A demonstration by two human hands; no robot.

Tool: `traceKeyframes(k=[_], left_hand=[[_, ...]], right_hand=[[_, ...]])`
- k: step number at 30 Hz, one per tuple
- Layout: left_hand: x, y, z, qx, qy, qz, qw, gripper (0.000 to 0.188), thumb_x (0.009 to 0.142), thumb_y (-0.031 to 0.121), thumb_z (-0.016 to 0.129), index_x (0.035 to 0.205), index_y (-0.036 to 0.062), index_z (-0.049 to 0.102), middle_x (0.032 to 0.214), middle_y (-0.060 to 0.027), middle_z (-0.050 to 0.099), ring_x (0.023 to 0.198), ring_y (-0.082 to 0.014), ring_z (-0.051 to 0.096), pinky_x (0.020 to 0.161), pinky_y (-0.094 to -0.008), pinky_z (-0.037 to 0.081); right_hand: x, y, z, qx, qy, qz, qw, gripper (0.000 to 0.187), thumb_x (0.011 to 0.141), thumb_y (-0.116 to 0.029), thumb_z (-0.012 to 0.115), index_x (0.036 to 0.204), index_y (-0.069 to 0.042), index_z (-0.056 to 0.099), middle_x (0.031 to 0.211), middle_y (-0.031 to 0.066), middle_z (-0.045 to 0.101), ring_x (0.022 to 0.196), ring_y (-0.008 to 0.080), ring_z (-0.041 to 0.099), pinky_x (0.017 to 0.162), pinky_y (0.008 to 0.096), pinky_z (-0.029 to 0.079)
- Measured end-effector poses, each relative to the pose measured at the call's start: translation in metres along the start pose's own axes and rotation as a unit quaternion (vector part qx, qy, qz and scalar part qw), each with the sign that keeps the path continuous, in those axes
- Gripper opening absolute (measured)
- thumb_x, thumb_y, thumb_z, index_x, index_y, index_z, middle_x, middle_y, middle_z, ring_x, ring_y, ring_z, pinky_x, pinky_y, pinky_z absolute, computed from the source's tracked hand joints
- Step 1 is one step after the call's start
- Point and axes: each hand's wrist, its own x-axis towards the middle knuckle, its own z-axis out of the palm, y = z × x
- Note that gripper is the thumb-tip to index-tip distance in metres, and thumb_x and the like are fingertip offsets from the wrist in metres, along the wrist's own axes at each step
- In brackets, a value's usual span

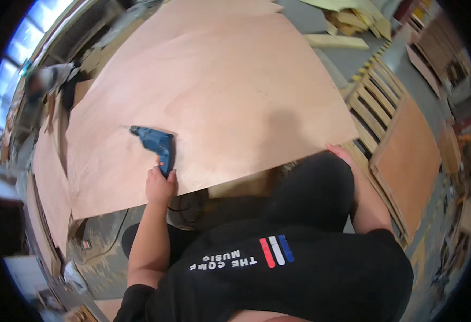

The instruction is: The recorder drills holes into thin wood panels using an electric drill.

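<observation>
My left hand (pixel 161 185) is wrapped round the handle of a blue power drill (pixel 157 144). The drill lies over a large pale plywood sheet (pixel 219 96), its thin bit pointing left just above or on the surface; I cannot tell which. At the sheet's near right corner, my right hand (pixel 341 153) grips the edge, with its lower fingers hidden behind my raised knee and the board. A dark cord (pixel 184 209) hangs below the drill, beneath the near edge of the sheet.
Wooden pallets (pixel 375 102) and a brown board (pixel 409 158) stand on the right. Another person (pixel 53 86) is at the far left beside stacked boards. Offcuts (pixel 353 19) lie on the floor at the back. A cable (pixel 109 247) runs over the sawdust-strewn floor at lower left.
</observation>
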Motion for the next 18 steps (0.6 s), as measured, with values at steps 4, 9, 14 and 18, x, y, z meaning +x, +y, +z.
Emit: traceKeyframes(k=[4, 9, 14, 18], left_hand=[[-0.019, -0.014, -0.027, 0.048, 0.035, -0.056, 0.997, 0.049, 0.086, 0.037, 0.074, 0.120, 0.0046, 0.060, 0.118, -0.0193, 0.062, 0.111, -0.0401, 0.061, 0.093, -0.0507, 0.052], [-0.030, -0.022, -0.001, 0.006, 0.035, -0.004, 0.999, 0.062, 0.080, 0.041, 0.081, 0.123, 0.0028, 0.057, 0.119, -0.0198, 0.060, 0.113, -0.0408, 0.059, 0.099, -0.0538, 0.048], [-0.052, -0.014, 0.003, 0.009, 0.096, 0.141, 0.985, 0.088, 0.076, 0.052, 0.082, 0.141, 0.0041, 0.049, 0.135, -0.0187, 0.054, 0.129, -0.0400, 0.051, 0.110, -0.0602, 0.037], [-0.028, -0.082, 0.028, -0.064, 0.229, -0.204, 0.950, 0.072, 0.091, 0.050, 0.071, 0.142, 0.0052, 0.050, 0.134, -0.0162, 0.060, 0.129, -0.0344, 0.054, 0.116, -0.0547, 0.037]], right_hand=[[0.009, -0.039, 0.029, 0.034, 0.287, -0.113, 0.951, 0.036, 0.096, -0.030, 0.068, 0.117, -0.001, 0.066, 0.101, 0.0108, 0.071, 0.086, 0.0254, 0.069, 0.069, 0.0392, 0.056], [0.014, -0.103, -0.004, -0.560, 0.447, -0.236, 0.656, 0.055, 0.097, -0.044, 0.065, 0.124, 0.004, 0.061, 0.125, 0.0256, 0.067, 0.114, 0.0435, 0.064, 0.098, 0.0507, 0.050], [0.044, -0.149, 0.000, -0.574, 0.343, -0.181, 0.721, 0.066, 0.101, -0.054, 0.054, 0.115, 0.010, 0.064, 0.118, 0.0328, 0.068, 0.113, 0.0470, 0.065, 0.097, 0.0530, 0.050], [0.090, -0.165, -0.028, -0.627, 0.337, -0.156, 0.685, 0.069, 0.105, -0.053, 0.044, 0.118, 0.010, 0.067, 0.115, 0.0332, 0.068, 0.113, 0.0488, 0.064, 0.095, 0.0539, 0.050]])
